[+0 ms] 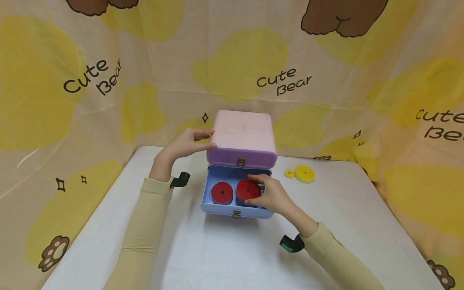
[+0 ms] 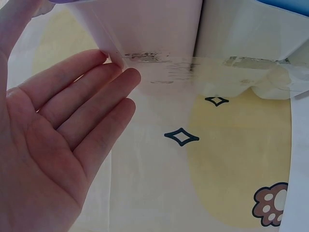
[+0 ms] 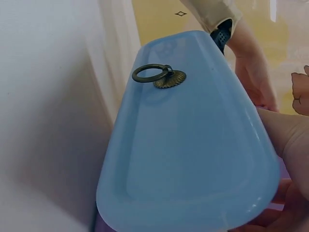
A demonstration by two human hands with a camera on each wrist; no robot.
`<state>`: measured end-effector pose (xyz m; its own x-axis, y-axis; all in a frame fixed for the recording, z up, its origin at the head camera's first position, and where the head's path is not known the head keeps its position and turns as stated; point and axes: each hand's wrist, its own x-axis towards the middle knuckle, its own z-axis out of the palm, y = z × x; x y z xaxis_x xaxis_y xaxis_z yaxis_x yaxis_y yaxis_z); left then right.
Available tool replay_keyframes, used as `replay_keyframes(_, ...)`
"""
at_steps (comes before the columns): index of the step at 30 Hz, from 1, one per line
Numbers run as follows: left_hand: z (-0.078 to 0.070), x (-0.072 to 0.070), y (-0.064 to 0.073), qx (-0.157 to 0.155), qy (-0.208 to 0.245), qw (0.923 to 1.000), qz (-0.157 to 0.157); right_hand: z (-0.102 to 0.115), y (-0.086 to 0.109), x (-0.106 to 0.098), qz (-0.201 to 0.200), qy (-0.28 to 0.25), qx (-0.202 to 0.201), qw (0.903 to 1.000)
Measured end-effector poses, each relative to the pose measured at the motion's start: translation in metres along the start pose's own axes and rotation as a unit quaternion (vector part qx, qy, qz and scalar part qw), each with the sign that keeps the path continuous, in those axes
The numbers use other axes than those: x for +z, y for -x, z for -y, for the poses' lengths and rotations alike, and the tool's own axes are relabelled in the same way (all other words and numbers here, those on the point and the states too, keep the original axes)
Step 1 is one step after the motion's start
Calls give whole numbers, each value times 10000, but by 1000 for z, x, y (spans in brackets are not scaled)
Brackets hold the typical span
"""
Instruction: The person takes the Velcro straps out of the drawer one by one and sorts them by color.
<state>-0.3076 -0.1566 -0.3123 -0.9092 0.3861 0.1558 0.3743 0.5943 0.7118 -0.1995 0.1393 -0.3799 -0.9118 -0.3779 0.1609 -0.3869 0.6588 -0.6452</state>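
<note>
A small chest has a pink top (image 1: 244, 129), a purple upper drawer (image 1: 224, 158) and a blue lower drawer (image 1: 217, 209) that is pulled out. My left hand (image 1: 185, 143) lies along the chest's left side, its fingers straight with their tips at the wall. In the left wrist view that hand (image 2: 53, 135) shows its palm. Over the blue drawer, my right hand (image 1: 273, 197) holds a thick red disc (image 1: 248, 188) between thumb and fingers. A smaller red disc (image 1: 222, 192) lies to its left inside. The drawer front (image 3: 188, 145) hides much of the right hand (image 3: 295, 154) in the right wrist view.
On the white table (image 1: 203, 249), right of the chest, lie a large yellow disc (image 1: 305, 174) and a small yellow ring (image 1: 289, 173). Behind hangs a printed bear cloth (image 1: 163, 68). A brass ring pull (image 1: 237, 214) sticks out from the blue drawer.
</note>
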Motion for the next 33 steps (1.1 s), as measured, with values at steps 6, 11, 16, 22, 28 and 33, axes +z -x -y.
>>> replay_keyframes(6, 0, 0, 0, 13, 41, 10000, 7, 2, 6, -8, -26, -193, 186, 9996)
replay_keyframes(11, 0, 0, 0, 2, 22, 10000, 18, 3, 12, -16, -83, -446, 256, 9986)
replay_keyframes(16, 0, 0, 0, -21, 34, 10000, 55, 1, 16, -22, -144, -635, 238, 9976)
replay_keyframes(22, 0, -2, 0, -21, 21, 10000, 63, -4, 19, -28, -182, -778, 328, 9963)
replay_keyframes(28, -1, -2, 0, -3, 69, 9999, 95, -9, 22, -34, -225, -884, 413, 9950)
replay_keyframes(33, 0, -2, 0, 18, 57, 10000, 76, -13, 25, -39, -281, -1013, 442, 9935)
